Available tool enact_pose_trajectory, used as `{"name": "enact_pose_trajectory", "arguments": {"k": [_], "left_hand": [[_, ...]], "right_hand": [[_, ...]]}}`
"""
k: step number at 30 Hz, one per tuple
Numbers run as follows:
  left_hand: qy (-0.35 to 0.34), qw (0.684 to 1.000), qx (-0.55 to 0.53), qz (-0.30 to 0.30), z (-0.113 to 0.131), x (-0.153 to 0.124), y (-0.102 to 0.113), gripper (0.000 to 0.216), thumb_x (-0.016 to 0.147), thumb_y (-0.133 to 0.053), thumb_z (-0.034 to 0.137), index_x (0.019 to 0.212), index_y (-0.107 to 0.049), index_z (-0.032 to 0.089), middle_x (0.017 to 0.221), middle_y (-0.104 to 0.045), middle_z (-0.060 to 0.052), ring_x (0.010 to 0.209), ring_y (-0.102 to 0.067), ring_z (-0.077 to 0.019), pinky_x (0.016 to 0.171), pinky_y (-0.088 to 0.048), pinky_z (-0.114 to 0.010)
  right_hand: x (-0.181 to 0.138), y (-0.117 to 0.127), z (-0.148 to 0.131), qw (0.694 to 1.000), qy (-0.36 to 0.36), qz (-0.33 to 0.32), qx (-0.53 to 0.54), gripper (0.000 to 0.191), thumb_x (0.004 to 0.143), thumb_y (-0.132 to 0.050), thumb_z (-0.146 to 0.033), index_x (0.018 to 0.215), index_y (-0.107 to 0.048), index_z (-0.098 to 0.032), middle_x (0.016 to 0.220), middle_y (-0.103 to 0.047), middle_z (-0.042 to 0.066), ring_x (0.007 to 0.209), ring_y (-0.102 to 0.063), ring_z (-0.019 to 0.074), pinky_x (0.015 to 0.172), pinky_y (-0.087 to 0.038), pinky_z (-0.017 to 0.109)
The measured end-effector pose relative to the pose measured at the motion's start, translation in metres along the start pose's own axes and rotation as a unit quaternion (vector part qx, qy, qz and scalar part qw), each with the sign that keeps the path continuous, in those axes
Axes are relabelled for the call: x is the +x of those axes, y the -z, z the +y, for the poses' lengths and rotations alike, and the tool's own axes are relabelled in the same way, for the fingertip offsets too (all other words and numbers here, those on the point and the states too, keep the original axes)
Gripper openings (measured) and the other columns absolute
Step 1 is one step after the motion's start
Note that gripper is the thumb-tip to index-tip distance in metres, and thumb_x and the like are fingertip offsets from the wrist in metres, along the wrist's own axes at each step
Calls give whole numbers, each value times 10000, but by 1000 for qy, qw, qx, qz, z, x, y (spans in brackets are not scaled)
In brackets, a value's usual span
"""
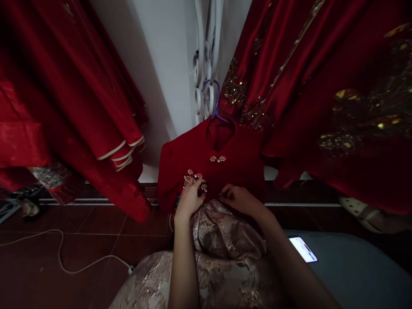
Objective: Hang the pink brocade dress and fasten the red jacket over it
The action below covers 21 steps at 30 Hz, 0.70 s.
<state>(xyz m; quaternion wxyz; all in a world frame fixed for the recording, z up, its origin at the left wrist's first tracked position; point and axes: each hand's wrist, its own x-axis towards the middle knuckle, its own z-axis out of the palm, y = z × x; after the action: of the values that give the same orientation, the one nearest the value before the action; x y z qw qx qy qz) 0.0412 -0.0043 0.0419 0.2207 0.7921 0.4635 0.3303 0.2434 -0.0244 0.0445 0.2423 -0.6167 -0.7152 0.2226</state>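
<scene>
A dark red dress hangs on a purple hanger hooked on a white ornate rail, straight ahead of me. My left hand pinches a pearl and gold ornament at the dress's left front. My right hand is closed with its fingertips pressed on the red cloth just right of it; what it grips is hidden. A second pearl clasp sits below the keyhole neckline. My lap is covered in pale patterned brocade.
Red garments with cream trim hang at left, and red gowns with gold sequins at right. A lit phone lies on a grey seat. A white cable trails over the dark tiled floor.
</scene>
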Motion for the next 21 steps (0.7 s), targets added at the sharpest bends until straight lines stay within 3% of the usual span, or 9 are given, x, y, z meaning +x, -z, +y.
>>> {"name": "enact_pose_trajectory", "arguments": {"k": [6, 12, 15, 18, 21], "left_hand": [[35, 999, -14, -19, 0, 0, 1, 554, 664, -623, 160, 1180, -449, 261, 1035, -486, -40, 902, -519, -173, 812, -418, -283], [19, 998, -24, -46, 0, 0, -8, 331, 677, -602, 159, 992, -520, 224, 970, -477, -33, 924, -502, -170, 862, -402, -289], [43, 998, -33, -32, -2, 1, -14, 409, 659, -614, 147, 1045, -497, 213, 1024, -446, -52, 998, -487, -188, 917, -382, -311], [74, 996, -51, -5, -4, 4, -17, 582, 624, -656, 152, 1158, -428, 193, 1128, -411, -87, 1080, -463, -221, 949, -369, -337], [64, 996, -57, 10, -7, 7, -19, 629, 624, -663, 164, 1194, -396, 161, 1152, -437, -112, 1104, -457, -241, 945, -372, -353]], "right_hand": [[1, 4, -5, 999, 2, -17, 32, 164, 677, -620, -343, 723, -566, -195, 634, -623, 0, 582, -573, 129, 536, -399, 222], [1, 9, -20, 996, -59, 70, 0, 128, 655, -627, -314, 654, -598, -190, 683, -666, 23, 614, -602, 146, 572, -409, 236], [0, 11, -20, 992, -81, 101, -7, 135, 627, -642, -318, 628, -604, -188, 644, -658, 19, 594, -601, 149, 540, -405, 234], [-2, 13, -16, 992, -84, 79, 55, 177, 611, -663, -349, 628, -592, -188, 613, -648, 15, 536, -586, 137, 472, -405, 221], [-3, 11, -18, 978, -83, 26, 187, 232, 615, -675, -377, 662, -555, -185, 621, -648, 17, 484, -575, 123, 414, -429, 212]]}}
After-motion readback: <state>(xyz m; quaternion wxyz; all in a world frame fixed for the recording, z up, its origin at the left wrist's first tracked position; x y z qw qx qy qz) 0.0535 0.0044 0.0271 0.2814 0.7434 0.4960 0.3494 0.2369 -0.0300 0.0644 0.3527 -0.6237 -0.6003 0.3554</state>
